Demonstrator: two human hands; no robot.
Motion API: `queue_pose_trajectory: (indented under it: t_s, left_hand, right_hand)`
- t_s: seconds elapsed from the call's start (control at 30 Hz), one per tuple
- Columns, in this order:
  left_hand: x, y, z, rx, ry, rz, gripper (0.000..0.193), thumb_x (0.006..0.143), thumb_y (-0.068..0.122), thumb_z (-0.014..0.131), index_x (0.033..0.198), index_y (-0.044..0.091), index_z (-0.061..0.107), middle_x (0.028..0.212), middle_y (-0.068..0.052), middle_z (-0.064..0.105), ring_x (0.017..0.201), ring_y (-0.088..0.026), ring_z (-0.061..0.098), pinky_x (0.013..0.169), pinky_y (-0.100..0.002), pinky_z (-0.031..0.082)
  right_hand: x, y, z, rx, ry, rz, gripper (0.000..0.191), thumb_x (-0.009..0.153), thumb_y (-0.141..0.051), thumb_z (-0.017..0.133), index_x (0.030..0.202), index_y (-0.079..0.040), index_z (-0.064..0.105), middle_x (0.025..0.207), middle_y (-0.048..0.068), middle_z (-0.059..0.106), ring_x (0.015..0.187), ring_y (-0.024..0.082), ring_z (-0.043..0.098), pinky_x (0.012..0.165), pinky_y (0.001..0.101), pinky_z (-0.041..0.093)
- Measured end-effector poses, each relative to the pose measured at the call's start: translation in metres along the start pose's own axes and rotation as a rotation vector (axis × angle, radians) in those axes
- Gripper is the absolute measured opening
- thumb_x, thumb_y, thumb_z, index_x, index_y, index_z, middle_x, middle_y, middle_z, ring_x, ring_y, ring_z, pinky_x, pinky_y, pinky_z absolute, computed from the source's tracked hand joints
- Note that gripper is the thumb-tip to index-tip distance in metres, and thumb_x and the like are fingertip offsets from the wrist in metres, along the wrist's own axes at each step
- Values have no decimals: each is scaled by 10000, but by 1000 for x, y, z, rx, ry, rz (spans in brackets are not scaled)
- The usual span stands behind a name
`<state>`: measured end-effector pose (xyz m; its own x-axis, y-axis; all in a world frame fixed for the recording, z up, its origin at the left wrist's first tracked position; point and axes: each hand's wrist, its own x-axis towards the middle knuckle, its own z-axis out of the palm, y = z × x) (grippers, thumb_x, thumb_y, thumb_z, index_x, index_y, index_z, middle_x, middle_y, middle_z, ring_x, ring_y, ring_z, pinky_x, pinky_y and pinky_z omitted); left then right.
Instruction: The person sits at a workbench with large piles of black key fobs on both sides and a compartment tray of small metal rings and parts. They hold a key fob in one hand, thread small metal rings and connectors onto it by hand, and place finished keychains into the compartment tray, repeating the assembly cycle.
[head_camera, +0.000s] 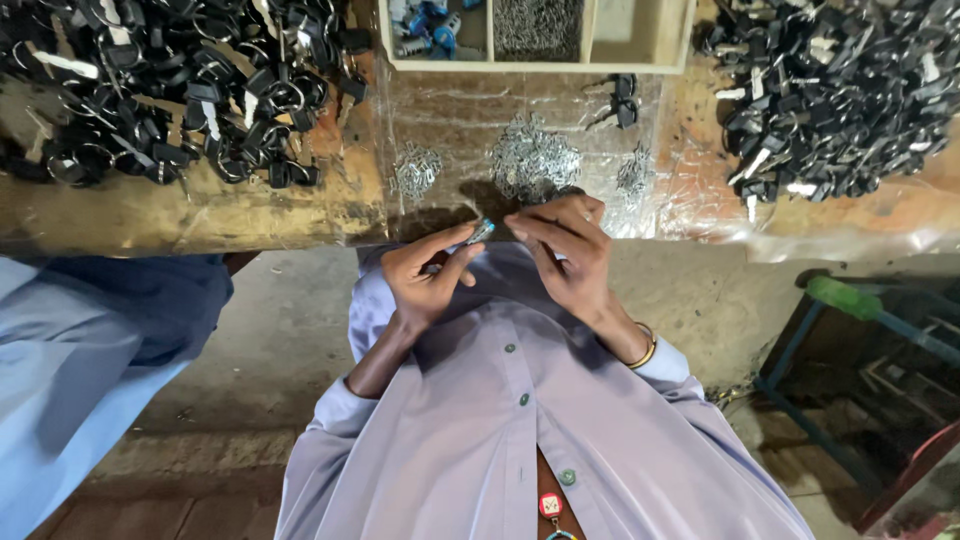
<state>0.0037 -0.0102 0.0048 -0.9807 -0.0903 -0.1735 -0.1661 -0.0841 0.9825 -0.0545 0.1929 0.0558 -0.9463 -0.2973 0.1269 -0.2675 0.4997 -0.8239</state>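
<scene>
My left hand (432, 272) pinches a small blue-headed key (481, 231) just in front of the workbench edge. My right hand (565, 250) is beside it, fingertips pinched together close to the key's tip; whether it holds a small metal piece is too small to tell. Both hands hover over my lilac shirt, below a heap of small silver rings (533, 160) on the bench's clear plastic sheet (680, 190).
Big piles of black-headed keys lie at the bench's left (170, 90) and right (835, 85). A wooden compartment tray (537, 35) stands at the back. Another person's blue sleeve (90, 350) is at left. A stool with a green bar (860, 305) stands at right.
</scene>
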Motion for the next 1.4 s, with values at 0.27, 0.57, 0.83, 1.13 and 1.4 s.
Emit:
queue_pose_trajectory:
  t_s: [0.27,0.57,0.83,1.13,1.4]
  left_hand:
    - [4,0,4,23,-10,56,273,897,-67,794,1160,-24,736,1164,-169,763,751,-148,763,570,-226,606]
    - [5,-2,-2,112,-39,104,274,916,-51,787,1181,-10,733,1214,-156,751,824,-143,776,606,-233,623]
    - [8,2,-12,361,-92,329,260,914,-30,802,1164,3,743,1189,-149,759,779,-140,777,624,-234,618]
    - [3,1,-22,35,57,42,255,893,-65,806,1136,-24,742,1165,-171,763,736,-122,745,557,-225,594]
    - [1,-4,-19,31,71,38,240,900,-76,805,1127,-29,741,1156,-181,764,772,-153,766,570,-236,612]
  right_hand:
    - [0,-10,13,-20,68,41,312,839,-48,867,1090,-71,684,947,3,757,847,125,651,965,335,323]
    - [4,-4,12,-39,9,28,416,851,-75,883,1159,-92,605,921,-9,782,818,106,674,987,343,327]
    - [8,-10,8,-159,-107,21,232,872,-166,907,1007,-146,720,994,-24,766,869,148,622,963,347,338]
    - [14,-9,6,-514,-101,-104,354,882,-418,888,1179,-254,788,1446,-1,534,1376,318,391,1156,528,253]
    - [-5,6,4,-490,-74,-118,515,848,-528,893,1255,-245,755,1521,114,451,1400,395,312,1164,572,178]
